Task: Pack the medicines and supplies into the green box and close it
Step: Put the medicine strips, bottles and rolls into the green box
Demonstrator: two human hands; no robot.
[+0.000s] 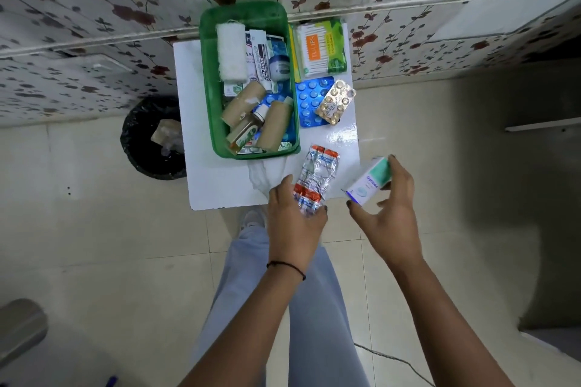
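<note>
At frame centre silver tablet strips (316,177) are gripped by the left hand (294,220), a small white-green carton (369,181) is pinched by the right hand (391,198), and the open green box (209,97) is seen above, already part-filled

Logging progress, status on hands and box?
Left hand holds silver strips; right hand holds small carton. Green box open, part filled. Swab pack, blister sheets outside.

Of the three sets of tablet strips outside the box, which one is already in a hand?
The silver foil strips with red-orange bands, gripped by the left hand; the blue sheet and gold strip lie untouched.
</note>
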